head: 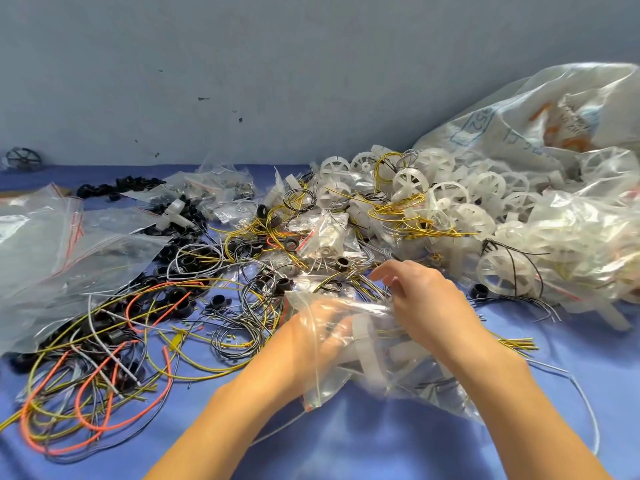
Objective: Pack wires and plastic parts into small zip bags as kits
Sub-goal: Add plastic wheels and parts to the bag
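The bag (398, 375) is low in the middle, over the desk (346, 445), with a white wheel (367, 344) inside. The left hand (311, 341) holds it, fingers curled. The right hand (426, 299) bends its fingers at the bag's top; I cannot tell what they pinch. The bag looks light, soft and slippery, so hold its top edge.

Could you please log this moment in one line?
step: filling zip bag | left hand: holds it | right hand: at its mouth | inside: white plastic part
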### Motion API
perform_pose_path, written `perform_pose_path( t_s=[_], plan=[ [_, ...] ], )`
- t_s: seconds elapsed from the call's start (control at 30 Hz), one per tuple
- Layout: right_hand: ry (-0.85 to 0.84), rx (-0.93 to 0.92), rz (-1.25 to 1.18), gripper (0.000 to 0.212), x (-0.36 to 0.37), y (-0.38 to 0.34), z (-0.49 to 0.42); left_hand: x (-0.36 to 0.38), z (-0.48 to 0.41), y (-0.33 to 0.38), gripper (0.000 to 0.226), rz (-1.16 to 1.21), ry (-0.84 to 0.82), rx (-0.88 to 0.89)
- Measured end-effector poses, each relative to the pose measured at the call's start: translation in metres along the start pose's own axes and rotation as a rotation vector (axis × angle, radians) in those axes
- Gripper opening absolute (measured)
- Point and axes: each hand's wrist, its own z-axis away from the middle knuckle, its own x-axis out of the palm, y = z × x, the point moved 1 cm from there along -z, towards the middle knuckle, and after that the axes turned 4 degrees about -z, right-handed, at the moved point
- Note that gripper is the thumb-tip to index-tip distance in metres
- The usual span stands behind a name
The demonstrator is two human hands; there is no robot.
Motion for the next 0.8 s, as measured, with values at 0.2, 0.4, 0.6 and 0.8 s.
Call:
perform_pose_path(
  t_s=[0.2, 0.4, 0.6, 0.8],
  plan=[
    [0.075, 0.030, -0.054, 0.027, -0.009, 0.007, 0.001, -0.008, 0.009, 0.005, 0.030, 0.176, 0.002, 0.030],
    [0.050, -0.035, -0.175, 0.027, -0.008, -0.006, 0.003, -0.015, 0.008, 0.010, 0.032, 0.224, -0.009, 0.226],
    [0.032, 0.027, -0.255, 0.028, -0.012, 0.000, -0.002, -0.053, 0.016, 0.009, 0.025, 0.560, -0.222, 0.130],
    [-0.028, 0.053, -0.241, 0.027, -0.008, 0.003, -0.010, -0.087, 0.008, -0.003, 0.036, 0.632, 0.175, -0.153]
  ],
)
